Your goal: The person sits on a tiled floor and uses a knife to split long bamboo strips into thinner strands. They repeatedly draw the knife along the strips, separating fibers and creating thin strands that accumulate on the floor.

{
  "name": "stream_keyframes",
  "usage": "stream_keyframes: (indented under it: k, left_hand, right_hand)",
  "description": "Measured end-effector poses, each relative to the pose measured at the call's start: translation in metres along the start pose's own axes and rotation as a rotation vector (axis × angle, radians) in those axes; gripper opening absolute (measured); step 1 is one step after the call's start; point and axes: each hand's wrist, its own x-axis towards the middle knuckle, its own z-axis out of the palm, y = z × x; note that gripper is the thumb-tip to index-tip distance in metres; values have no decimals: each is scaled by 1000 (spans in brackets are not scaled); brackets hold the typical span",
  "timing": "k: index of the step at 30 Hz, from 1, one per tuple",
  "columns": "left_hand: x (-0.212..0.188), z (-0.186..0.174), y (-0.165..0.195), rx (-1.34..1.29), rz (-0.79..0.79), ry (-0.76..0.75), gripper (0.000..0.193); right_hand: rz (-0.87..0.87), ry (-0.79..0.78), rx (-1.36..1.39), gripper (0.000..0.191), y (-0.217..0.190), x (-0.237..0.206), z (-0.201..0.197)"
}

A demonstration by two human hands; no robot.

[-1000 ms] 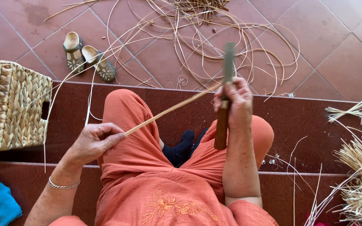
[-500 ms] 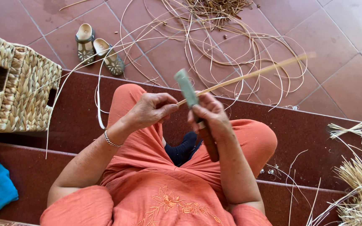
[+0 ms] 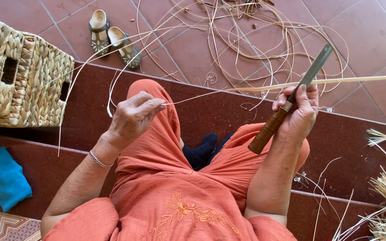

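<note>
Knife and cane strip, held over the lap

The right hand point(image 3: 298, 114) was closed round a wooden-handled knife point(image 3: 291, 100), blade tilted up (against a pale cane strip point(image 3: 318, 82)). The left hand point(image 3: 132, 117) pinched that strip's thin end between fingertips. A woven basket point(image 3: 21, 78) stood at left.

Red tile floor point(image 3: 371, 40): sandals point(image 3: 112, 38), loose cane strands point(image 3: 255, 40); step point(image 3: 211, 111): woven basket point(image 3: 18, 76).

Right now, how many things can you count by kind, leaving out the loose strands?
Knife: 1
Cane strip: 1
Basket: 1
Sandals: 2
Blue cloth: 1
Bracelet: 1
Total: 7
</note>
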Motion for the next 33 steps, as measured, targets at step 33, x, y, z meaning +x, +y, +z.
stream_keyframes:
  k: [33]
  left_hand:
    - [-13, 35, -1, -843, -841, -447, 25]
  right_hand:
    - [722, -531, -40, 18, 74, -72, 83]
